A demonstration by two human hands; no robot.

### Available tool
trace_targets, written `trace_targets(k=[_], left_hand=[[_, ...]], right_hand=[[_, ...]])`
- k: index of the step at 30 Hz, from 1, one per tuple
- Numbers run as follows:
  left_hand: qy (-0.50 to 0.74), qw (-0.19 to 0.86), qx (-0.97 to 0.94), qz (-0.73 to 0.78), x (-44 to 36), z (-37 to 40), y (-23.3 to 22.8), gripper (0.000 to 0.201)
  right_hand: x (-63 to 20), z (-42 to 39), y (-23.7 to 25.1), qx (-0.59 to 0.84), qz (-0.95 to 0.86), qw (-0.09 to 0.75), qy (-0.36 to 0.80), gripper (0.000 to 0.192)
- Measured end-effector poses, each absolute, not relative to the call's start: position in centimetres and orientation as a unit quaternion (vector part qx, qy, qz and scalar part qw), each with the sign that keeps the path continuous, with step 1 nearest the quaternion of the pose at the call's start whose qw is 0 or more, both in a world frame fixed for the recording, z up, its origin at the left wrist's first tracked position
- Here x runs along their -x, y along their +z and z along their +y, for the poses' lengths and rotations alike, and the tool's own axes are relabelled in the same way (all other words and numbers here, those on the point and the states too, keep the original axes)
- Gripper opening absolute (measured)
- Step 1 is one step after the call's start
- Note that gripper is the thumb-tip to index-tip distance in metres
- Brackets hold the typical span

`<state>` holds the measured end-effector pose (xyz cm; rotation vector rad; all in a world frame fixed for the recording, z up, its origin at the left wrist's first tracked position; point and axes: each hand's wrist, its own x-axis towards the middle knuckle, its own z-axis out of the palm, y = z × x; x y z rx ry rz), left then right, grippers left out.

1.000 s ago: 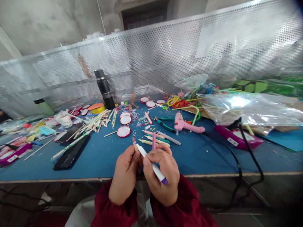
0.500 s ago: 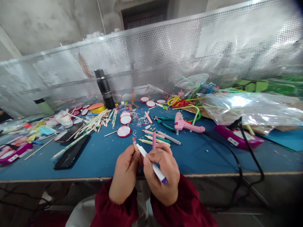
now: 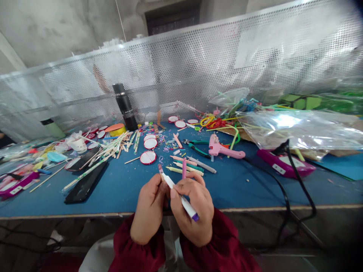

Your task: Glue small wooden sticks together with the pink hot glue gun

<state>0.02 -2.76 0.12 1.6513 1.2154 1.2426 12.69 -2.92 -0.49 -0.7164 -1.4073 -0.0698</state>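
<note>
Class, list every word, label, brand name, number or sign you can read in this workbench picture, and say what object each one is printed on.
No text can be read.
White label on the purple box at right: too blurred to read.
White label on the purple box at far left: too small to read.
Band on the black flask: print unreadable.
White marker in the right hand, left hand beside it: no print visible.

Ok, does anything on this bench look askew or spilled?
Nothing looks spilled or damaged. The blue table is crowded: wooden sticks fan out loosely, and the glue gun lies on its side. Both hands hold a white marker over its near edge.
</note>
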Motion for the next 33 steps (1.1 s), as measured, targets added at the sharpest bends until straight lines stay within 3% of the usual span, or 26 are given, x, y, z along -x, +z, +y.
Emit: trace_targets(k=[33], left_hand=[[0.485,0.365,-0.639,0.472,-0.07,-2.72,0.18,0.035]], right_hand=[[-12.69,-2.91,-0.73,0.327,-0.633,0.701,-0.034,0.017]])
